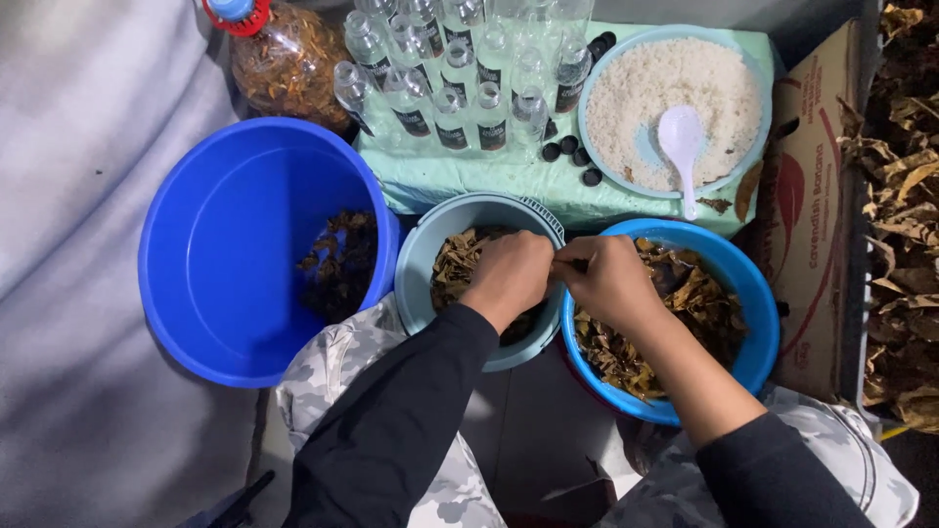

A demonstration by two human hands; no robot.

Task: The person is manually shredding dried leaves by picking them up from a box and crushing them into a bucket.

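Two black sleeves rise from the bottom edge over camouflage-patterned knees, and the forearms meet above two small bowls. The left hand (509,274) is curled shut over the pale grey-blue bowl (425,256), its fingertips pinched together at the point where they meet the right hand (608,279). The right hand is also closed, thumb and fingers pinching something small and brown between the two hands; it is too small to make out clearly. Both hands hide much of the dried brown leaves (455,259) in the grey-blue bowl.

The right hand hangs over the bright blue bowl (753,293), which touches the grey-blue one and holds more dried leaves. To the left stands a large blue bucket (220,254) with a small dark heap of leaf bits at its right wall. Beyond the bowls, a light green cloth carries clear small bottles (450,68), loose black caps (572,152), and a blue plate of white grains (675,93) with a white spoon (682,142). A plastic jar (284,59) with a red neck ring is cut off at the top. A cardboard box (812,205) stands at right, beside leaf litter.
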